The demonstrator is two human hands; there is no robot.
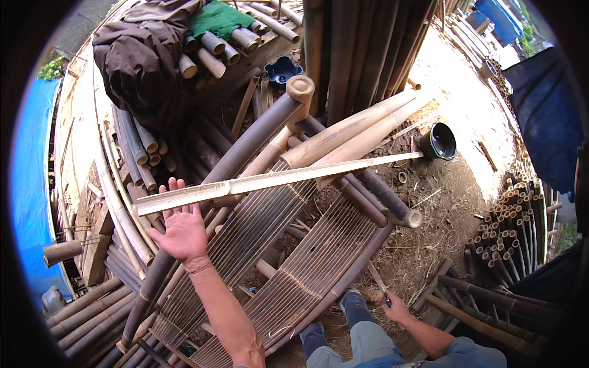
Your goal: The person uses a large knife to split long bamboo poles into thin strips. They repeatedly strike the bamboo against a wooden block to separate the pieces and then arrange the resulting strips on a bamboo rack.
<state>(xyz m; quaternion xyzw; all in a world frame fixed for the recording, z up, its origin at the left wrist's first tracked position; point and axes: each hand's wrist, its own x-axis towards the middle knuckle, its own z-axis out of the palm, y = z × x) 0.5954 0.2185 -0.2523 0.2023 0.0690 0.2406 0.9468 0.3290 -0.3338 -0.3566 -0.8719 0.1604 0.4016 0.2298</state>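
Note:
A long split bamboo strip (288,172) stretches across the middle of the view, its pale hollow side facing up. My left hand (184,233) is palm up with fingers stretched out, and the strip's left end lies over the fingers. At the lower right my right hand (399,308) is closed round the dark handle of a knife (377,278), its blade pointing up and away from me. Beneath the strip stands a bamboo frame (245,147) of thick dark poles, with slatted panels (307,248) of thin bamboo strips close to my legs.
Two pale bamboo poles (350,135) lean beyond the frame. A dark bowl (440,142) is near the strip's far end, and a blue scalloped bowl (283,70) sits farther back. Cut bamboo stems (506,214) are bundled at right. Dark cloth (141,61) covers stacked bamboo at upper left.

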